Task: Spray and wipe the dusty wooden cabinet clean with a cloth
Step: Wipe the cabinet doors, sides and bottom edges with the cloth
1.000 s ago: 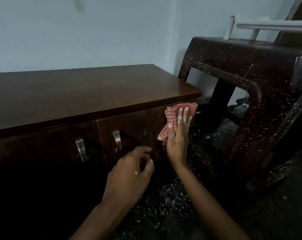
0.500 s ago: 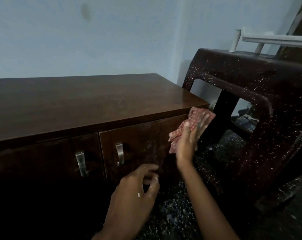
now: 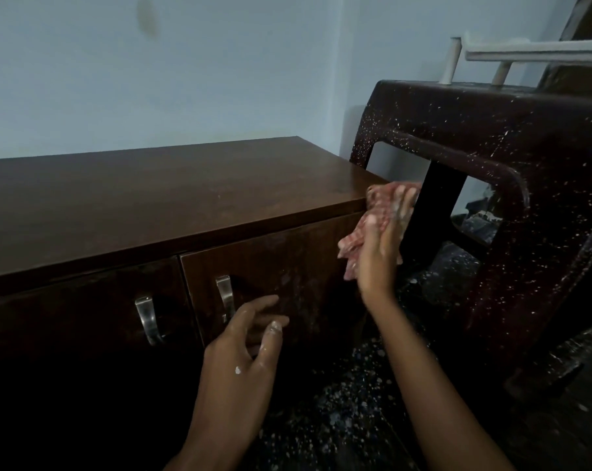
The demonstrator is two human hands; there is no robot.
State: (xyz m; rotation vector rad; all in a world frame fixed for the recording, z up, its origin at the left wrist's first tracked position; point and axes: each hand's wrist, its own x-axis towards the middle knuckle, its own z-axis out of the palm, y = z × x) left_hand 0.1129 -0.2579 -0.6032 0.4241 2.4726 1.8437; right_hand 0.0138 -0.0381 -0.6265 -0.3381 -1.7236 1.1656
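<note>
Right hand lies flat, fingers straight and close together, pressing a red-and-white checked cloth against the right end of the cabinet, just under the top's corner; left hand hovers in front of the right-hand door with fingers loosely spread and gripping nothing, white flecks on its thumb and knuckle. Behind everything a pale blue wall fills the upper half, with a faint dark smudge high up; the wooden cabinet stands against it, its long brown top bare and slightly glossy. Just beside the cabinet's right end sits a dark brown piece of moulded furniture speckled all over with white spots; a white frame rests on top of it. Below, the dark floor is spotted the same way. The right-hand door shows a hazy, dusty patch near the left hand's fingertips; the cloth hangs bunched below the right palm; two curved metal handles sit either side of the gap between the doors.
</note>
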